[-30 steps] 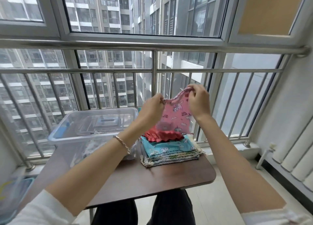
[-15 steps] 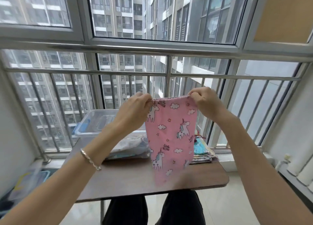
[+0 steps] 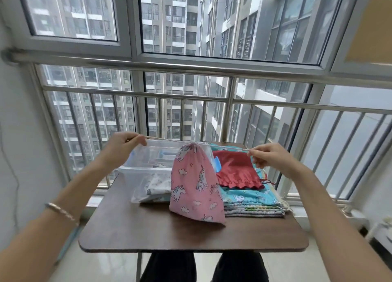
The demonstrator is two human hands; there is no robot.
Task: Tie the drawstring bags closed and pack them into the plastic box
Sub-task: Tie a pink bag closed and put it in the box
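Apart, left grip [image 3: 125, 144], right grip [image 3: 271, 157] on drawstring [image 3: 231, 147].

Both bare forearms reached forward and spread wide apart. The left grip [image 3: 125, 144] sat far left, thumb and curled fingers pinching the drawstring [image 3: 167, 139]. The right grip [image 3: 270, 157] sat far right, slightly lower, fingertips pinching the drawstring on its side.

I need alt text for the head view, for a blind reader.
The left hand and the right hand pinch the cords of a pink unicorn bag and hold them stretched apart, its mouth gathered shut. Behind it on a brown table stand a clear plastic box, left, and a stack of flat bags, right.
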